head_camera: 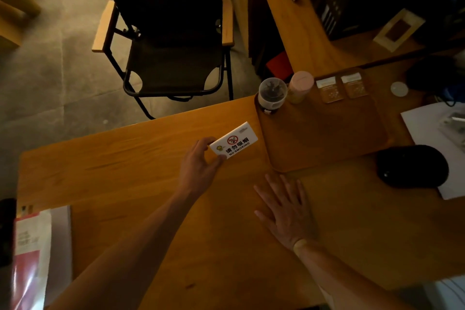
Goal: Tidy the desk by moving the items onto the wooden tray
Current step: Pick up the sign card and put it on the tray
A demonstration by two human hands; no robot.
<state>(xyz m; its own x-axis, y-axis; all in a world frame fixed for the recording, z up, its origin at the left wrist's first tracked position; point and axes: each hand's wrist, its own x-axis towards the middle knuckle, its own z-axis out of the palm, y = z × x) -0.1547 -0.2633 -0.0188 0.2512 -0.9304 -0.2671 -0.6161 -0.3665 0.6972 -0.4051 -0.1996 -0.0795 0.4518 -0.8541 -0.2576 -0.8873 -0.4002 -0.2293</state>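
A white "No Smoking" sign lies just left of the wooden tray. My left hand pinches the sign's near left corner between thumb and fingers. My right hand rests flat on the desk in front of the tray, fingers spread, holding nothing. On the tray's far edge stand a clear-lidded grinder jar and a pink-capped bottle, with two brown sachets lying beside them.
A black rounded object sits right of the tray on white paper. A small white disc lies at the back right. A red-and-white booklet is at the desk's left edge. A black folding chair stands beyond the desk.
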